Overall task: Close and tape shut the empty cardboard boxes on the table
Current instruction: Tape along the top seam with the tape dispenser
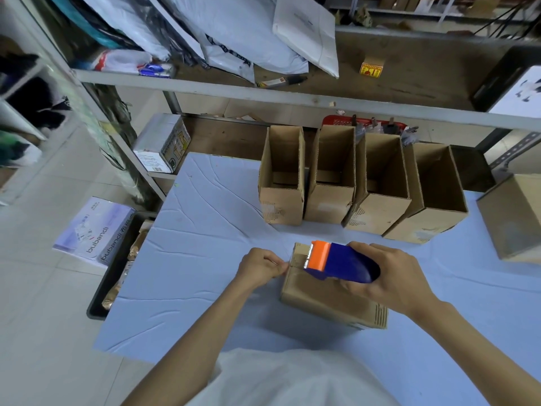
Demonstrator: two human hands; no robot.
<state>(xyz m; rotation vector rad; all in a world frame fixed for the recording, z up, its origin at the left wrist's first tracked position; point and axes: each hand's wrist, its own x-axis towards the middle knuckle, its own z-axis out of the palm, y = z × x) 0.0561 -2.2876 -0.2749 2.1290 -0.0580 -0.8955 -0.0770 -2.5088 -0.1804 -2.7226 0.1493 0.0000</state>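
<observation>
The right hand (401, 276) grips the smooth blue-and-orange plastic tape dispenser (336, 263). The left hand (260, 266) pinches what seems to be the clear tape (295, 260) at the edge of the closed box (322, 300) beneath both hands. Taping is under way, and the next move likely calls for a steady pull along the seam. Beyond the hands, four open corrugated boxes (282, 183) stand on the creased counter (205, 259).

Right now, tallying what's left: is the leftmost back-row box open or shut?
Open: the leftmost box stands upright, flaps up, its bare inside visible.
</observation>
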